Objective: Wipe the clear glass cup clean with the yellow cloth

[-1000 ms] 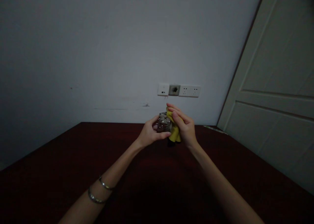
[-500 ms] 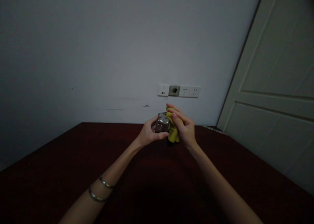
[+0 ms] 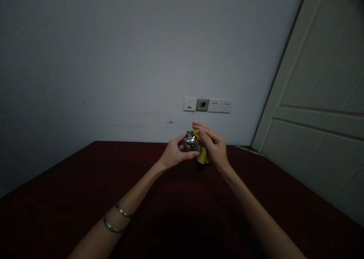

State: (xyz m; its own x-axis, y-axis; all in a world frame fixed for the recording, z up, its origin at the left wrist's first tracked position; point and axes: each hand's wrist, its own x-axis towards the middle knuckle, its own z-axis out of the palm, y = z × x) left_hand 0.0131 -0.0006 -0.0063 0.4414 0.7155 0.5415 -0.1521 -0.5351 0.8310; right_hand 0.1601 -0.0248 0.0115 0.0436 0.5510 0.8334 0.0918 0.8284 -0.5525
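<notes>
Between my hands is a small clear glass jar (image 3: 191, 143), shiny and see-through, held up above the far part of the table. My left hand (image 3: 175, 152) wraps round it from the left, with the thumb along its lower front. A yellow cloth (image 3: 203, 156) with a dark lower edge is gripped in my right hand (image 3: 215, 145). The cloth presses against the jar's right side, and part of it is hidden behind my fingers. Two metal bangles (image 3: 113, 225) circle my left forearm.
Below my hands spreads a dark red table (image 3: 85, 175), its back edge against a pale wall (image 3: 127, 62). Wall sockets (image 3: 220, 106) and a switch plate (image 3: 202, 104) sit above the hands. On the right stands a panelled door (image 3: 321, 100); a thin strip (image 3: 249, 150) lies near the back right corner.
The jar and my left hand have shifted slightly to the right. My right hand has dipped a little at the fingertips, the cloth still in it against the jar.
</notes>
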